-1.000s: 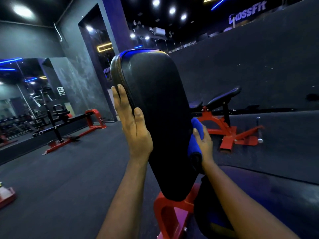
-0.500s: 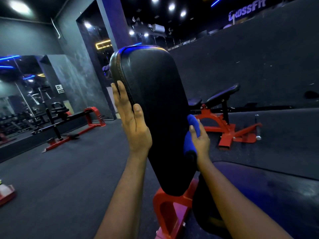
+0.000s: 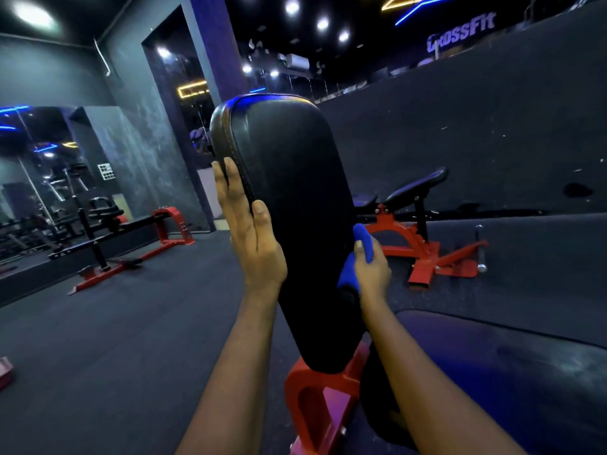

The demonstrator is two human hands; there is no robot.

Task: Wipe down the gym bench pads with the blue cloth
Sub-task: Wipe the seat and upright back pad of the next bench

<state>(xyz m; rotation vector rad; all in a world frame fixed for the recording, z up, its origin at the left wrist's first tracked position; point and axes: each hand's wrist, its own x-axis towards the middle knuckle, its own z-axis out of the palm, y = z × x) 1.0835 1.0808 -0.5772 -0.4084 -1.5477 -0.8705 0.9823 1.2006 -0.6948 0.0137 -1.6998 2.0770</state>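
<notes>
A black upright bench back pad [image 3: 295, 224] rises in the middle of the view on a red frame [image 3: 315, 399]. My left hand [image 3: 249, 231] lies flat with straight fingers against the pad's left edge, thumb on its front face. My right hand [image 3: 371, 267] grips the blue cloth [image 3: 353, 257] and holds it against the pad's right edge, a little below mid-height. The black seat pad [image 3: 492, 372] spreads out at lower right, partly hidden by my right forearm.
Another black bench on a red frame [image 3: 417, 238] stands behind at right by the dark wall. A flat bench with red feet [image 3: 131, 238] stands at left before a mirror. A red object [image 3: 5, 372] sits at the left edge on the dark rubber floor.
My right hand has slid the blue cloth slightly along the pad's right edge, and its fingers now curl over the cloth. My left hand stays flat on the left edge.
</notes>
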